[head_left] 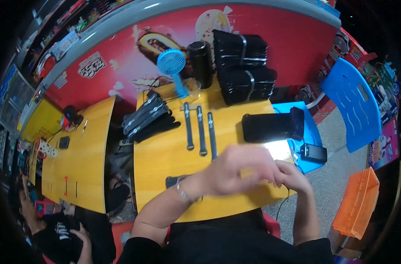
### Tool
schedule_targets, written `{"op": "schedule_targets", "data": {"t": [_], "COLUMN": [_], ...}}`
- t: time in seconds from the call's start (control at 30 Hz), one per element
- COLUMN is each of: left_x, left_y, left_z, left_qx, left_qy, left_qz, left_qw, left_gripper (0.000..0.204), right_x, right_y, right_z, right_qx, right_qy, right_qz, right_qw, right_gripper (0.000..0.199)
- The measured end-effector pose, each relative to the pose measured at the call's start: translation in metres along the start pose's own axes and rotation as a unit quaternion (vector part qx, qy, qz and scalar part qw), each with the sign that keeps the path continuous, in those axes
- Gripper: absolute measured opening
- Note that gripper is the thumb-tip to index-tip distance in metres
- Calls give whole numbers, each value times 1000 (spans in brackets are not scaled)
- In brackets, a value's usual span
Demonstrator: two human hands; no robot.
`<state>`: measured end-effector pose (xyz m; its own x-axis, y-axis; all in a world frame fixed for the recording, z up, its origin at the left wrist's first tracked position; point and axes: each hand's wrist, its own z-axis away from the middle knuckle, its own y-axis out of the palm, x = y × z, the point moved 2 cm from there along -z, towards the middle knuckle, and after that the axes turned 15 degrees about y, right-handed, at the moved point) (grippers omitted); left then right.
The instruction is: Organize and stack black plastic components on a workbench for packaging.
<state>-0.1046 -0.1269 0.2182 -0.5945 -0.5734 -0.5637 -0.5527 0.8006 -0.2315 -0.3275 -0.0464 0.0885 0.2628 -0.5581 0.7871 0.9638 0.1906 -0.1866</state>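
Note:
My left hand (241, 169) reaches across the table (158, 165) to the right, blurred by motion, with its fingers bent close to my right hand. My right hand (293, 176) is at the table's right edge, its fingers drawn together; whatever they hold is hidden. A thin dark cord (281, 206) hangs below it. Beyond my left hand, three dark grey straps (201, 132) lie side by side, the rightmost partly covered by the hand. Under my left wrist, a dark piece (172, 181) shows only in part. A pile of similar dark straps (148, 116) lies at the left.
A blue fan (171, 64), a black bottle (200, 64), a clear cup (193, 89) and bundled black packs (246, 83) stand at the back. A black pouch (268, 127) lies right. Beyond are a blue stool (312, 127), a blue chair (354, 103) and an orange crate (356, 202). Another person (70, 233) sits lower left.

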Motion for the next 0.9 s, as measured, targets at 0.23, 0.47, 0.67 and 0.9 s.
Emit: {"op": "schedule_targets", "data": {"t": [0.23, 0.47, 0.67, 0.9], "left_x": [-129, -154, -167, -53], "left_y": [46, 40, 35, 113], "left_z": [-23, -6, 42, 156], "left_qx": [-322, -118, -133, -224], "left_qy": [157, 228, 61, -198], "left_qz": [108, 195, -22, -92], "left_qw": [927, 947, 989, 950], "left_gripper": [25, 21, 7, 52], "right_x": [-26, -24, -20, 36], "right_y": [47, 58, 53, 124], "right_z": [-58, -54, -13, 79], "right_qx": [-83, -122, -58, 51], "right_qy": [-56, -74, -107, -187], "right_qz": [77, 63, -17, -232], "right_qw": [992, 988, 992, 953], "right_gripper": [19, 16, 14, 8]}}
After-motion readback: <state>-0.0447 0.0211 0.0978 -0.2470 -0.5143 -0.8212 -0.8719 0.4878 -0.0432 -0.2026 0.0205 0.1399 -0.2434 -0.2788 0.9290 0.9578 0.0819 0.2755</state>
